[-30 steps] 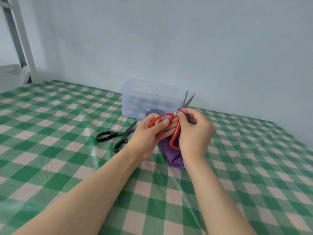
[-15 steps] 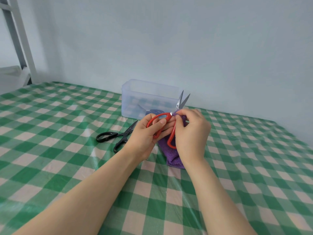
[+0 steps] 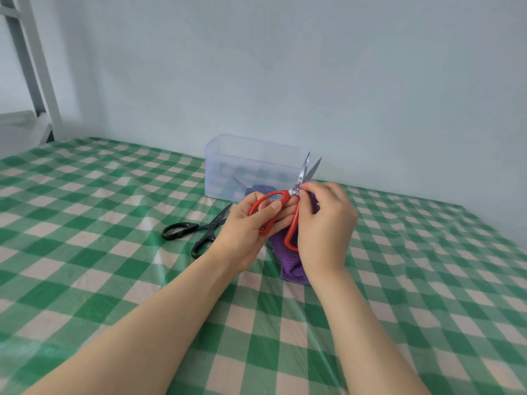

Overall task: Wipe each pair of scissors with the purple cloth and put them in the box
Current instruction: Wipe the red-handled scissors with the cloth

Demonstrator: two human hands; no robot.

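Looking down through the head camera, I have the red scissors (image 3: 293, 223) lifted off the table between both hands, in front of the right end of the clear box (image 3: 251, 169). Their blades point up and away, slightly parted. My left hand (image 3: 251, 223) grips one red handle loop, thumb laid through it and fingers curled beneath. My right hand (image 3: 325, 223) pinches the purple cloth (image 3: 291, 260) against the scissors at the pivot; the rest of the cloth hangs down to the green checked tablecloth (image 3: 114, 252). A pair of black scissors (image 3: 211, 226) lies flat just left of my left hand, near the box. Inside the box I make out a blue-handled pair (image 3: 259, 188) through the wall.
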